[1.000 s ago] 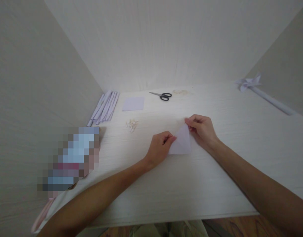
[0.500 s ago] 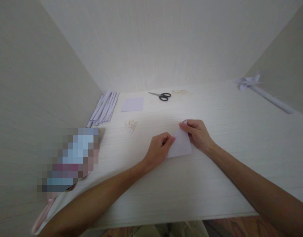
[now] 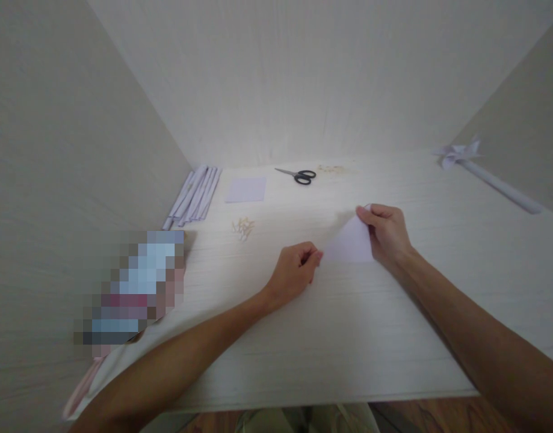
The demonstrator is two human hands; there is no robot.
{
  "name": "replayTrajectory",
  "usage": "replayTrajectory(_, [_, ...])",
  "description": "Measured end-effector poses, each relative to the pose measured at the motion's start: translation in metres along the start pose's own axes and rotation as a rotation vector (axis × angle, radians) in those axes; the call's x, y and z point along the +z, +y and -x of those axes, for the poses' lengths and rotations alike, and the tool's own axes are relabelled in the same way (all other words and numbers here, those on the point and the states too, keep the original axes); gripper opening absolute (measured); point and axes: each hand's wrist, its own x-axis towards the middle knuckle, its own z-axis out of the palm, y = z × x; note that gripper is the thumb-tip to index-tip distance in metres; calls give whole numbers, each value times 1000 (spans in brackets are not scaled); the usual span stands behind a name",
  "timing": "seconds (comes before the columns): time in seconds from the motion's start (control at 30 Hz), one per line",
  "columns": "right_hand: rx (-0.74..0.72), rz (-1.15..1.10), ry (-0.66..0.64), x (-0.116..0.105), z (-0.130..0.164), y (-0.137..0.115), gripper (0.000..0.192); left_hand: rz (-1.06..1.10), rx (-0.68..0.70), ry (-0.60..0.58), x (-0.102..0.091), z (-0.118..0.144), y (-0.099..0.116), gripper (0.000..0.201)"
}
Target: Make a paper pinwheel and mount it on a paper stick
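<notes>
A white square sheet of paper [image 3: 352,243] is raised and slanted above the table. My right hand [image 3: 387,231] is closed on its upper right corner, thumb on top and fingers behind. My left hand [image 3: 296,269] is closed in a pinch just left of the sheet. The sheet's left corner lies close to those fingertips; whether they grip it or some small item is hidden. Beyond the left hand lies a small pile of short, pale sticks [image 3: 244,228], and farther back a second square sheet [image 3: 246,189].
Black-handled scissors [image 3: 302,175] lie near the back wall, beside tiny tan bits [image 3: 331,169]. Several rolled paper tubes [image 3: 192,195] are stacked at the back left. A paper pinwheel on a tube [image 3: 497,180] rests at the right. A blurred-out object [image 3: 136,288] stands at the left wall.
My right hand has moved right and slightly away, drawing the sheet with it, out from under my left hand. My left hand has stayed nearly still, its fingers pinched. The view has shifted slightly.
</notes>
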Motion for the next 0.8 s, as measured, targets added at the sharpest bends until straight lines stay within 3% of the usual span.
replayTrajectory(0.13, [-91, -105, 326, -18, -16, -9, 41, 99, -12, 42, -1, 1, -2, 26])
replayTrajectory(0.2, [-41, -116, 337, -17, -16, -10, 42, 250, -25, 95, -1, -1, -4, 26])
replayTrajectory(0.37, [13, -164, 94, 12, 6, -5, 29, 644, 64, 351, -4, -18, -9, 28])
replayTrajectory(0.47, [149, -168, 8, 25, 20, -4, 20, 715, 38, 332, -6, -26, -13, 38])
replayTrajectory(0.6, [204, -104, -125, 30, 30, 0, 19, 727, 26, 235, -6, -28, -13, 32])
replayTrajectory(0.73, [222, -19, -290, 30, 31, 3, 27, 743, -24, 324, -8, -27, -15, 26])
replayTrajectory(0.8, [176, 18, -275, 25, 30, 0, 30, 739, -38, 376, -10, -28, -16, 27])
